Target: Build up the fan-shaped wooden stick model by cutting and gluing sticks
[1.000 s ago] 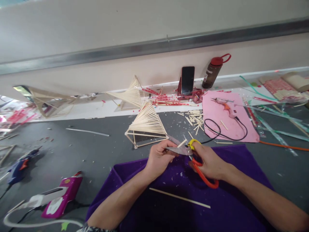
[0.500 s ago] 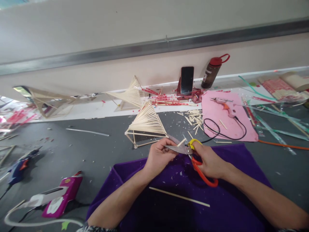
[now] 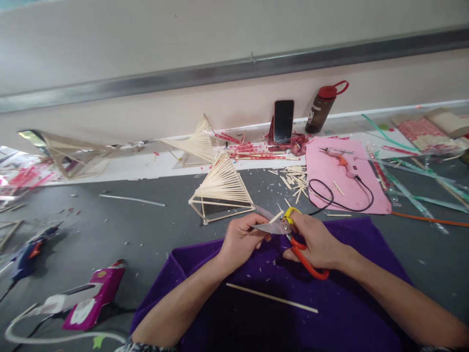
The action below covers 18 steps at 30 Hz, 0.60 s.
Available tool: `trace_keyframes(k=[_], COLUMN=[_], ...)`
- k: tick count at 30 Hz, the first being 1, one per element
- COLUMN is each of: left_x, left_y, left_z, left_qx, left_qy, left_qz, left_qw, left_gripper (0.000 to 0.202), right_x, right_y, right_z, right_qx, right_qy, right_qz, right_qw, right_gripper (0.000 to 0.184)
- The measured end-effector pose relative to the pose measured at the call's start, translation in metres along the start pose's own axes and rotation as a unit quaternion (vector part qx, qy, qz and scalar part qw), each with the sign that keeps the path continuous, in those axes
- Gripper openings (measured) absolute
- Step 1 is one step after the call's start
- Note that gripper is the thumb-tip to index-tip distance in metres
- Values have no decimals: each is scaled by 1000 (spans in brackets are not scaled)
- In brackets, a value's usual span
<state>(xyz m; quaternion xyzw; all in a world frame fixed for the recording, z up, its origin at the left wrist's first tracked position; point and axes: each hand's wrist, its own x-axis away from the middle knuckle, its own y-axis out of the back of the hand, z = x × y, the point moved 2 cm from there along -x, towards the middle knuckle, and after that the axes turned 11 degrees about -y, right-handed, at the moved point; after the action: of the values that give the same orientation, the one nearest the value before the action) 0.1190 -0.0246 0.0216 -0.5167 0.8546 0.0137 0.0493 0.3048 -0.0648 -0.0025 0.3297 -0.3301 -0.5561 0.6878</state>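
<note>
My right hand [image 3: 315, 239] grips a pair of scissors [image 3: 306, 263] with one yellow and one red-orange handle, blades parted and pointing left. Pinched in my left hand [image 3: 244, 240] is a pale wooden stick [image 3: 276, 217], whose end sticks up between the blades. My left fingers partly hide the stick. Below both hands another wooden stick [image 3: 271, 298] lies on the purple cloth [image 3: 351, 293]. Just beyond my left hand stands a frame of fanned wooden sticks [image 3: 223, 182].
A glue gun [image 3: 342, 159] rests on a pink sheet [image 3: 370, 198] at right, beside cut stick pieces [image 3: 296, 181]. A phone [image 3: 284, 121] and bottle [image 3: 321, 110] stand by the wall. Left are a blue glue gun [image 3: 31, 254] and a magenta-and-white device [image 3: 93, 296].
Both hands stay nearly in place. My right hand and the scissors shift slightly, and its lower fingers show more inside the red-orange handle.
</note>
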Motion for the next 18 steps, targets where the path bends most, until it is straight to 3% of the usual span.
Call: trace_keyframes(k=[8,18], left_x=[2,-3], left_y=[-1,-5], left_z=[1,-3], left_qx=[-12,-15], left_qy=[-6,30], left_qz=[-18,-43], left_qw=[1000,999], left_gripper=[6,6], right_x=[1,3], right_y=[-4,-2], right_z=[-2,-1], right_qx=[-49,-63], right_qy=[1,-21], right_qz=[38,39], right_qw=[998,997], right_gripper=[27,28])
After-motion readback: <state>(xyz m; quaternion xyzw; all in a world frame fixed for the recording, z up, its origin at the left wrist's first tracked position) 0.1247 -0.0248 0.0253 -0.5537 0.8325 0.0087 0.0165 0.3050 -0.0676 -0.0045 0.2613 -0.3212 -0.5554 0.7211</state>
